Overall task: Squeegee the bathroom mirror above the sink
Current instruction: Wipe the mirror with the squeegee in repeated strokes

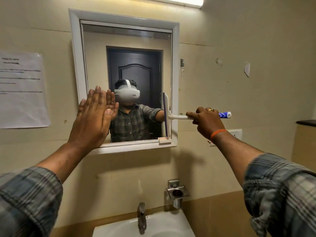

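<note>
A white-framed mirror hangs on the beige wall above a white sink. My right hand is shut on the handle of a white squeegee with a blue grip end. Its blade stands upright against the glass at the mirror's lower right edge. My left hand is flat, fingers together, palm pressed on the lower left of the mirror. The glass reflects a person in a plaid shirt and a dark door.
A chrome tap rises behind the sink. A chrome holder is fixed to the wall right of it. A printed paper sheet is taped at left. A wall socket sits right of my wrist. A tube light glows above.
</note>
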